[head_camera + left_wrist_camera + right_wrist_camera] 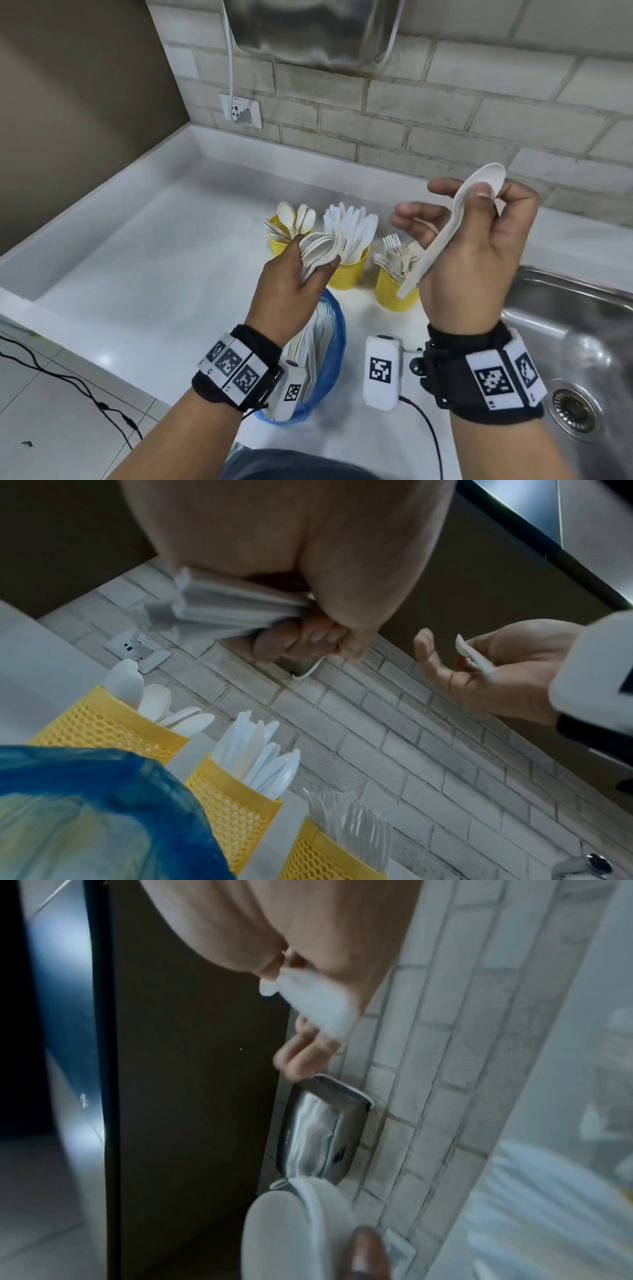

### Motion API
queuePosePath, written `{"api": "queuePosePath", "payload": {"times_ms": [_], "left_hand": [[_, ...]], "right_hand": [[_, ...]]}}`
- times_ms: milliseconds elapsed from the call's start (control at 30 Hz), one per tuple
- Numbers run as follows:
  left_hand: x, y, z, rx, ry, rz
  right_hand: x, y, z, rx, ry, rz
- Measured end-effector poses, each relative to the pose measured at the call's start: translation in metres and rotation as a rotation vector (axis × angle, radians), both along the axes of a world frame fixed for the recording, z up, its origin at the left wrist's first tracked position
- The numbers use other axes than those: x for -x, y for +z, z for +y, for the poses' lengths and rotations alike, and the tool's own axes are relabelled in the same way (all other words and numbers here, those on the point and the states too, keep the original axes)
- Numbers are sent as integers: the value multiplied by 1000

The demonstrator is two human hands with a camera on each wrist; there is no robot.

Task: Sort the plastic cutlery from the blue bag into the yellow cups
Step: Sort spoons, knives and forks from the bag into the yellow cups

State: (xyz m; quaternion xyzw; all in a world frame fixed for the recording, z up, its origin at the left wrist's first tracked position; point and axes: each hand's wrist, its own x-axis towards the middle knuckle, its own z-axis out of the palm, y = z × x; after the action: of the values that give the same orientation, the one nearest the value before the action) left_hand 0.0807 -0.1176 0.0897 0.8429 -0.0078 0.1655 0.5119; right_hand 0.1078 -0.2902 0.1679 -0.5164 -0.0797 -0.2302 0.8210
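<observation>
Three yellow mesh cups stand in a row on the white counter: a cup of spoons point(279, 240) point(103, 723), a cup of knives point(347, 270) point(236, 804) and a cup of forks point(394, 291) point(318, 859). My left hand point(298, 274) point(308, 631) grips a stacked bunch of white spoons point(320, 253) point(222, 610) above the blue bag point(332, 363) point(103, 804), which holds more cutlery. My right hand point(479, 240) point(479, 674) is raised over the fork cup and pinches a single white spoon point(445, 233) point(474, 656) point(315, 1004) under the thumb, bowl up.
A steel sink point(565, 342) lies to the right of the cups. A metal hand dryer point(308, 31) point(325, 1129) hangs on the brick wall above, its cord running to a wall socket point(241, 111) point(137, 650). Black cables trail on the floor at the left.
</observation>
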Motion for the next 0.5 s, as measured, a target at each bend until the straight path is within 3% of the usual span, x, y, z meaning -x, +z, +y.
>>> {"api": "queuePosePath", "payload": {"times_ms": [133, 300, 500], "left_hand": [[-1, -2, 0, -7, 5, 14], [-2, -4, 0, -37, 3, 50], [-2, -6, 1, -66, -13, 53]], "right_hand": [[6, -7, -1, 348, 116, -147], [8, -29, 9, 915, 90, -134], [4, -37, 20, 1046, 28, -173]]}}
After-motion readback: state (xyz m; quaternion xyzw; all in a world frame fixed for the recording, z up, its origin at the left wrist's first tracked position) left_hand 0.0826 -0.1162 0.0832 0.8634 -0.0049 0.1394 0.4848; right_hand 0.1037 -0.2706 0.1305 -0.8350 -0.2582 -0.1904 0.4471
